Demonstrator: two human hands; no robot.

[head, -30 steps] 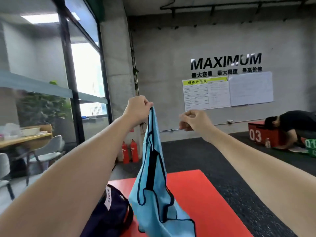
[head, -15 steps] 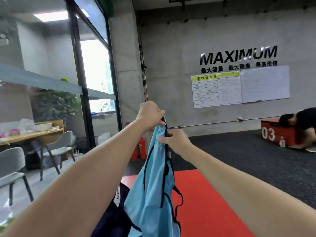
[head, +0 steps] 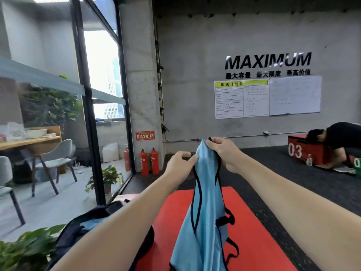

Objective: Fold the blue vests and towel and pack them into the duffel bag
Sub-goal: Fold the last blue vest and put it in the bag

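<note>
From the head camera we held the blue vest up at twelve o'clock, over the flat red surface. Our right hand gripped its top, fingers curled round the smooth, dark-trimmed cloth; our left hand pinched its edge just beside. The soft navy duffel bag sat at eight o'clock, by the surface's left edge. Open dark floor lay beyond.

You're in a gym: numbered plyo box, red mat, training-plan board, MAXIMUM lettering.
</note>
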